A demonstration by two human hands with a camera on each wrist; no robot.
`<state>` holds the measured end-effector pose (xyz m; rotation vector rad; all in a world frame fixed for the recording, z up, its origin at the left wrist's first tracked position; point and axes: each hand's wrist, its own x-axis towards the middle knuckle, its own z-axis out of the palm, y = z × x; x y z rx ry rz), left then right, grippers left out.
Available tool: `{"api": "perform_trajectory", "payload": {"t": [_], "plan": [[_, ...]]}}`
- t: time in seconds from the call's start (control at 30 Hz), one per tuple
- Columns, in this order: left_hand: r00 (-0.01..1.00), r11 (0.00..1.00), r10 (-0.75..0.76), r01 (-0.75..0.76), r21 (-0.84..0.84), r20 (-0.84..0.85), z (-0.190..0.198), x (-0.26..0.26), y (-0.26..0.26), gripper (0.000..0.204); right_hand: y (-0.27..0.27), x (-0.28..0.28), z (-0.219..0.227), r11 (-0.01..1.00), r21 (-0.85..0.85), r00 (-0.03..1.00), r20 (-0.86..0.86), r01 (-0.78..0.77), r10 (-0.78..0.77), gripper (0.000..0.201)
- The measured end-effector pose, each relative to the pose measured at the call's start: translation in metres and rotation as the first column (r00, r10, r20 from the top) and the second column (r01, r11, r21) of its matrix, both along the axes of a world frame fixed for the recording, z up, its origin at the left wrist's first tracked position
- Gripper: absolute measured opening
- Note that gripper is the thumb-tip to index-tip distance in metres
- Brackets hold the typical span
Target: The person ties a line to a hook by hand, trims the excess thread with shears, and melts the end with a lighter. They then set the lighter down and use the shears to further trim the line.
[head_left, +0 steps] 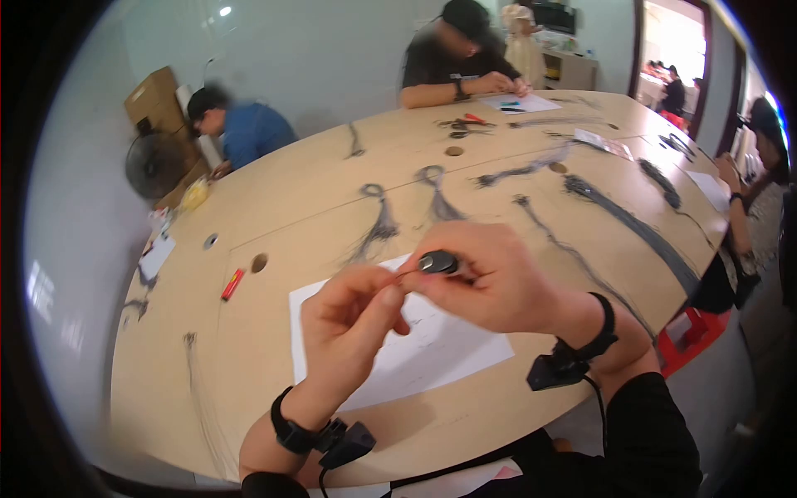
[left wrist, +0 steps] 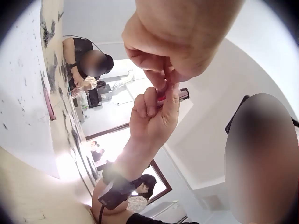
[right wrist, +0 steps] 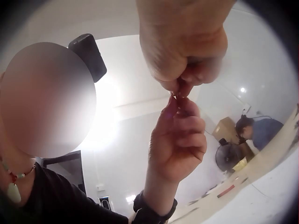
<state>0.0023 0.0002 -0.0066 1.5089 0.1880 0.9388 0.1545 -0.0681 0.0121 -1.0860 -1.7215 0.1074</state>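
Left hand (head_left: pixel 353 328): grip closed in a pinch between thumb and fingers, on a thin strand (head_left: pixel 403 275); raised above a white sheet (head_left: pixel 465 344).
Right hand (head_left: pixel 490 278): grip curled round a dark-topped lighter (head_left: pixel 438 262); fingertips touching or nearly touching those of the left; exact contact hidden.
Strand: at the meeting point of both hands; reddish, too fine to trace further.
Lighter: held in the right hand, off the worktop (head_left: pixel 290 220); metal end showing, red body partly seen from the left wrist.
Sheet: flat on the worktop below both hands; faintly marked.
Cardboard boxes (head_left: pixel 155 98): stacked against the far wall, behind a fan (head_left: pixel 154 164); contents not visible.
Yellow bag (head_left: pixel 195 195): at the far left edge of the worktop; crumpled, contents unclear.
Clear packet (head_left: pixel 603 144): lying flat toward the far right; filling too small to tell.
Red container (head_left: pixel 693 339): low, beyond the right edge of the worktop; inside not readable.
Looped bundles (head_left: pixel 381 220): side by side beyond the sheet, loose ends fanned out.
Long bundle (head_left: pixel 635 224): stretched along the right side, dark and thick.
Red stick-shaped item (head_left: pixel 233 284): left of the sheet, near a round hole (head_left: pixel 260 263) in the worktop.
People: seated round the far side and at right, one in blue (head_left: pixel 253 133), one in black (head_left: pixel 448 62).
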Motion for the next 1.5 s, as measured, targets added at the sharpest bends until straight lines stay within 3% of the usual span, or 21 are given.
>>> {"api": "perform_trajectory", "payload": {"t": [0.03, 0.1, 0.23, 0.43, 0.5, 0.7, 0.83, 0.9, 1.07, 1.13, 1.2, 1.23, 1.37, 1.5], "plan": [[0.999, 0.999, 0.038, -0.038, -0.002, -0.003, 0.001, -0.001, 0.001, 0.008, 0.0, 0.0, -0.002, 0.999, -0.002, 0.999, -0.003, -0.038, 0.038, 0.009], [0.995, 0.995, -0.075, 0.071, -0.068, -0.058, 0.002, -0.003, 0.002, 0.008, -0.001, -0.001, -0.001, 0.995, -0.096, 0.993, -0.113, -0.033, 0.022, 0.008], [0.994, 0.99, -0.107, 0.104, -0.095, -0.032, 0.006, -0.005, 0.003, 0.008, 0.0, -0.005, 0.001, 0.998, -0.046, 0.993, -0.107, -0.047, 0.042, 0.011], [0.993, 0.991, -0.105, 0.1, -0.084, -0.054, 0.003, -0.004, 0.003, 0.007, 0.001, -0.007, -0.001, 0.999, -0.038, 0.999, 0.019, 0.027, -0.026, 0.015], [0.995, 0.991, -0.092, 0.089, -0.098, -0.026, 0.0, -0.001, 0.002, 0.008, 0.003, -0.01, -0.003, 0.977, 0.201, 0.985, 0.143, 0.069, -0.099, 0.011], [0.995, 0.977, -0.074, 0.06, -0.203, -0.063, 0.002, 0.0, -0.001, 0.012, -0.002, -0.004, 0.001, 0.993, 0.084, 0.986, 0.136, 0.085, -0.096, 0.017], [0.996, 0.972, -0.085, 0.075, -0.223, -0.034, 0.002, -0.001, -0.001, 0.013, 0.0, -0.005, 0.0, 0.99, 0.122, 0.992, 0.099, 0.067, -0.079, 0.016], [0.996, 0.973, -0.089, 0.08, -0.216, -0.032, 0.001, 0.0, 0.0, 0.013, 0.001, -0.008, -0.002, 0.988, 0.145, 0.997, 0.046, 0.047, -0.054, 0.011], [0.994, 0.976, -0.102, 0.094, -0.198, -0.035, -0.001, 0.0, 0.0, 0.011, 0.003, -0.009, -0.003, 0.971, 0.236, 0.992, 0.1, 0.047, -0.072, 0.013], [0.996, 0.995, -0.084, 0.084, -0.054, -0.006, -0.004, 0.001, 0.0, 0.008, 0.0, -0.008, -0.002, 0.969, 0.237, 0.988, 0.119, 0.068, -0.098, 0.014], [0.998, 0.998, -0.068, 0.068, 0.006, -0.001, -0.004, 0.002, -0.001, 0.007, -0.003, -0.007, 0.001, 0.969, 0.237, 0.948, 0.285, 0.075, -0.143, 0.018], [0.999, 0.997, -0.049, 0.049, 0.068, 0.005, -0.005, 0.002, -0.002, 0.005, -0.003, -0.007, 0.0, 0.969, 0.236, 0.948, 0.285, 0.077, -0.144, 0.018], [0.998, 0.996, -0.062, 0.061, 0.058, 0.016, -0.007, 0.003, -0.003, 0.005, 0.002, -0.005, -0.008, 0.932, 0.35, 0.925, 0.315, 0.096, -0.214, 0.02], [0.999, 0.995, -0.034, 0.031, -0.097, -0.033, -0.001, 0.0, -0.004, 0.009, 0.002, -0.001, -0.002, 0.92, 0.379, 0.93, 0.291, 0.104, -0.225, 0.017]]}}
